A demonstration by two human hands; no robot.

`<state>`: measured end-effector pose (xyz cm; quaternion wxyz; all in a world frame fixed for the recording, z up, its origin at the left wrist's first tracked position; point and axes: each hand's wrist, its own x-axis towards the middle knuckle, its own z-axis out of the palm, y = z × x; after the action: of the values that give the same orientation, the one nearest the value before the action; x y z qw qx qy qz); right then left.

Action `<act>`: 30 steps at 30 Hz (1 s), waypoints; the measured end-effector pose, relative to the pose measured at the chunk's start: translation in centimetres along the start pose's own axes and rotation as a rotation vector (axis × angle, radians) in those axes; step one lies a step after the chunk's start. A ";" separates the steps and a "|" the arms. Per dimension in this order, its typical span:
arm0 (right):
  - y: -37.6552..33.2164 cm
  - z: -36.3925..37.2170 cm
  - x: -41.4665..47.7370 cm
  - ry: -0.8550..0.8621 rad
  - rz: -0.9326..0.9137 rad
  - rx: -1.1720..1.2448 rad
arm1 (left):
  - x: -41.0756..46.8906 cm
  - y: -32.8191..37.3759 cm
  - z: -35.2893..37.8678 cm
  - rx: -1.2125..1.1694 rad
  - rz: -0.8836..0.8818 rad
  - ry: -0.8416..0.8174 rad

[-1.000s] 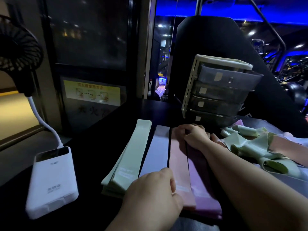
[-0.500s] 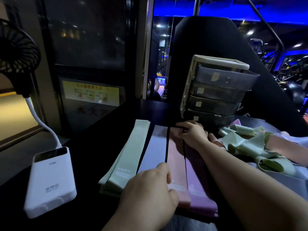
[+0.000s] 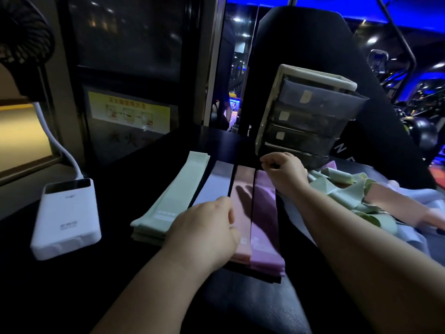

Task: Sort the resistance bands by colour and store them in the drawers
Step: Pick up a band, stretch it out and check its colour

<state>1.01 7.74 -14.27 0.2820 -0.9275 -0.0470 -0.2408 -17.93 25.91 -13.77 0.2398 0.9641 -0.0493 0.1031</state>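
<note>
Four flat piles of resistance bands lie side by side on the black table: green (image 3: 175, 201), lavender (image 3: 216, 182), pink (image 3: 242, 189) and purple (image 3: 265, 213). My right hand (image 3: 284, 174) is raised over their far ends and pinches a thin black band (image 3: 252, 203), which runs edge-on between the pink and purple piles. My left hand (image 3: 204, 232) lies over the near ends of the lavender and pink piles with its fingers curled; its fingertips are hidden. The drawer unit (image 3: 308, 116) stands behind, all drawers closed.
Loose green and pink bands (image 3: 349, 196) lie tangled to the right under my right forearm. On the left, a white power bank (image 3: 67, 218) sits with a cable running up to a fan (image 3: 24, 32). A black chair back rises behind the drawers.
My right hand has lifted off the pink and purple piles and moved toward the drawers, pulling up the thin black band. My left hand has hardly moved.
</note>
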 end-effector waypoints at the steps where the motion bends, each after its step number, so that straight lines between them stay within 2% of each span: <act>1: 0.3 -0.5 -0.3 0.003 -0.015 0.003 | 0.1 0.1 0.1 0.003 -0.008 -0.006; 8: 2.6 -5.0 -2.6 0.025 -0.072 -0.033 | 0.3 3.1 0.3 -0.022 0.001 0.071; 12: 4.7 -8.3 -3.6 -0.042 -0.059 -0.164 | 0.8 6.4 1.9 -0.071 0.075 0.060; 16: 8.1 -11.9 -4.3 -0.013 -0.025 -0.329 | 2.5 10.4 4.0 -0.096 0.130 -0.003; 19: 10.7 -14.8 -4.6 0.054 0.048 -0.466 | 4.4 13.8 5.9 -0.069 0.138 -0.069; 23: 14.0 -17.0 -5.1 0.145 0.240 -0.441 | 6.2 18.0 8.1 -0.041 0.137 -0.162; 26: 15.5 -17.7 -5.7 0.051 0.368 -0.440 | 8.3 20.1 9.5 -0.019 0.123 -0.148; 30: 16.2 -18.1 -5.6 -0.084 0.427 -0.448 | 10.1 21.2 11.6 -0.094 0.135 -0.036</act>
<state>-7.92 -15.41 -11.98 0.1126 -0.9646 0.1915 -0.1418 -9.16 1.26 -11.99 0.2763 0.9479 -0.1231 0.0995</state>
